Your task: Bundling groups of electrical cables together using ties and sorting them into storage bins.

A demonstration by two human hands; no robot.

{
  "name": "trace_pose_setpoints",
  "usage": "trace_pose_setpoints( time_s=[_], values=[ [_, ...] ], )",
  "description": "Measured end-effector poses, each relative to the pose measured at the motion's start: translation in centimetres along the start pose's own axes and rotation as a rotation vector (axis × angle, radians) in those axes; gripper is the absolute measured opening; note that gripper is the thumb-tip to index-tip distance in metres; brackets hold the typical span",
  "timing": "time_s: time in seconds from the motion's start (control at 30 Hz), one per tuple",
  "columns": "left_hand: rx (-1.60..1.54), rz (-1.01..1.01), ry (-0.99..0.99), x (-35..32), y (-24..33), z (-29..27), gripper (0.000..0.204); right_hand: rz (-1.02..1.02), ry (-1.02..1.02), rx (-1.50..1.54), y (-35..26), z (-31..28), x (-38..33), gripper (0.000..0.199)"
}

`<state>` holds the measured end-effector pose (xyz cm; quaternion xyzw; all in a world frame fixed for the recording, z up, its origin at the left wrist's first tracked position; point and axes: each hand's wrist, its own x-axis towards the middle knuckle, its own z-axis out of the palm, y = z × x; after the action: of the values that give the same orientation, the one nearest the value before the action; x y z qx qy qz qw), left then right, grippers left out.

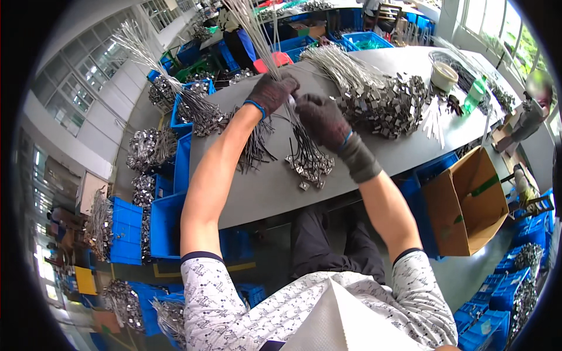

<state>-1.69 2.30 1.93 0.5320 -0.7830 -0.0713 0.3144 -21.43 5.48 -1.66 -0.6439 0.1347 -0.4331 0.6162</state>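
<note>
My left hand (272, 93), in a dark work glove, is closed round a bundle of long thin metal strands (266, 50). The strands rise up and away past the table's far edge. Below the hands the bundle continues as dark strands that end in a cluster of small square metal pieces (310, 168) near the table's front. My right hand (325, 121), also gloved, is curled shut right beside the bundle, its fingertips near a small white bit. What its fingers hold is hidden. More dark strands (256, 143) lie just left of the bundle.
The grey table (252, 202) carries a big pile of metal-ended strands (386, 105), white strips (433, 121), a tub (444, 76) and a green bottle (475, 93). Blue crates (167, 225) stand left, a cardboard box (465, 202) right. Another person (527, 120) is at far right.
</note>
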Motion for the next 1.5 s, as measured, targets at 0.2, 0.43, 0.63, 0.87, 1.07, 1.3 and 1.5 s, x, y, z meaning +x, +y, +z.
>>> trace_pose_setpoints(
  time_s=[0.2,0.43,0.63,0.87,1.07,1.3,1.5],
  values=[
    [0.155,-0.021,-0.265,-1.7,2.4,-2.5,0.044,0.013,-0.009,-0.034,1.2,6.2,-1.8,0.008],
    [-0.670,-0.899,-0.229,-3.5,6.1,-2.8,0.050,-0.233,0.342,-0.384,2.4,7.6,-4.6,0.019],
    [-0.758,-0.919,-0.190,-2.7,7.1,-1.7,0.047,0.208,0.391,0.115,2.6,7.2,-4.5,0.034],
    [-0.544,-0.692,-0.102,-3.4,5.3,-1.0,0.041,0.201,0.211,0.082,2.9,3.4,-4.4,0.030],
    [0.091,-0.045,0.138,-5.5,4.2,0.6,0.028,-0.125,0.103,-0.240,0.8,-2.1,-3.6,0.026],
    [0.332,0.001,0.225,-7.1,2.7,0.7,0.038,0.021,-0.051,-0.275,-0.7,-3.5,-4.2,0.020],
    [-0.855,-0.180,0.337,-6.3,1.2,2.5,0.019,0.366,-0.092,-0.127,-0.5,-3.8,-3.6,0.023]
  ],
)
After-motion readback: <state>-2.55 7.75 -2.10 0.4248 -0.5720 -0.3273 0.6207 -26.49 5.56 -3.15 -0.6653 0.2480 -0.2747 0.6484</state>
